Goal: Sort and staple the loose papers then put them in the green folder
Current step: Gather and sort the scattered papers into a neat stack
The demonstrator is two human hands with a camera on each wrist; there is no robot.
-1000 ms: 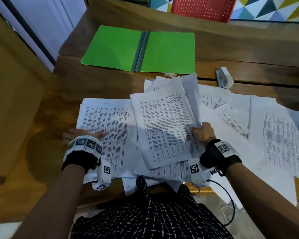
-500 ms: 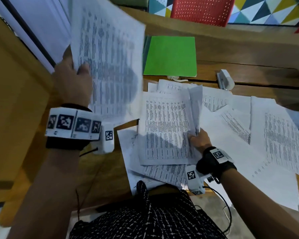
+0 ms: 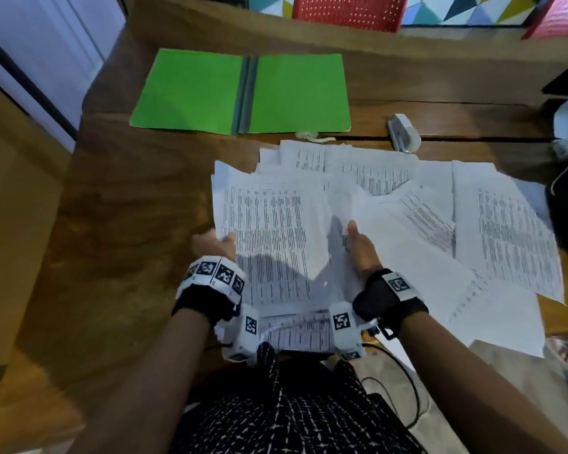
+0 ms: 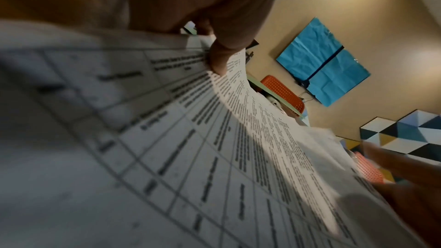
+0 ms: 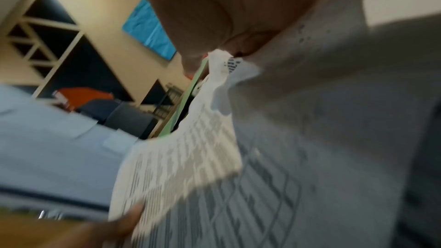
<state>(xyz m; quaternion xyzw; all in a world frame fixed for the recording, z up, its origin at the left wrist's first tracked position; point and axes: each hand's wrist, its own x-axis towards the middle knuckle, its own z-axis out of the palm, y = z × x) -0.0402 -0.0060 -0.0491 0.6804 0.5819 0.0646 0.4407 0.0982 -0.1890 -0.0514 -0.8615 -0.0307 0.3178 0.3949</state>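
A stack of printed sheets [image 3: 273,231] is held just above the wooden table, in front of me. My left hand [image 3: 222,244] grips its left edge, the thumb [image 4: 220,59] pressed on the top page [image 4: 167,139]. My right hand [image 3: 358,244] holds the right edge with the thumb on top and the fingers hidden beneath the paper [image 5: 310,139]. More loose papers [image 3: 505,231] lie spread over the right side of the table. The green folder [image 3: 194,90] lies open and flat at the far side. A white stapler [image 3: 404,132] sits to its right.
A short white string [image 3: 313,137] lies by the folder's near edge. Bare wood [image 3: 128,224] shows on the left side of the table. Red chairs [image 3: 348,8] stand beyond the far edge. A black cable [image 3: 407,381] hangs from my right wrist.
My left hand lifted the sheets from the table's left side, raised them high, then brought them onto the stack in my right hand. Both hands now hold one stack.
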